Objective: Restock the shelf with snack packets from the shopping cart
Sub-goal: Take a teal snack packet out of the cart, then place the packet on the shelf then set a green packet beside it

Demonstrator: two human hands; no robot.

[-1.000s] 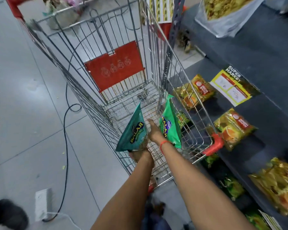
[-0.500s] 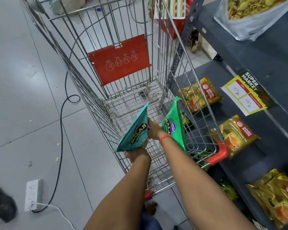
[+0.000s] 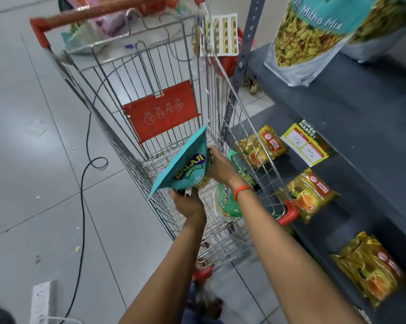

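A teal Balaji wafers packet point(image 3: 185, 169) is held tilted over the wire shopping cart point(image 3: 223, 73). My left hand point(image 3: 189, 205) grips its lower end from below. My right hand point(image 3: 220, 168) holds its right edge. A green snack packet point(image 3: 227, 202) sits under my right wrist inside the cart; I cannot see whether any finger still holds it. The dark grey shelf point(image 3: 361, 108) runs along the right side, right next to the cart.
Yellow tea packets point(image 3: 312, 195) lie on the lower shelf with a price label point(image 3: 305, 146). A large Mitha Mix bag point(image 3: 307, 36) stands on the upper shelf. On the tiled floor to the left are a black cable point(image 3: 85, 183) and a white power strip point(image 3: 41, 300).
My right hand moved left from the green packet onto the teal packet. The green packet dropped lower under my wrist. The teal packet rose and the view tilted up.
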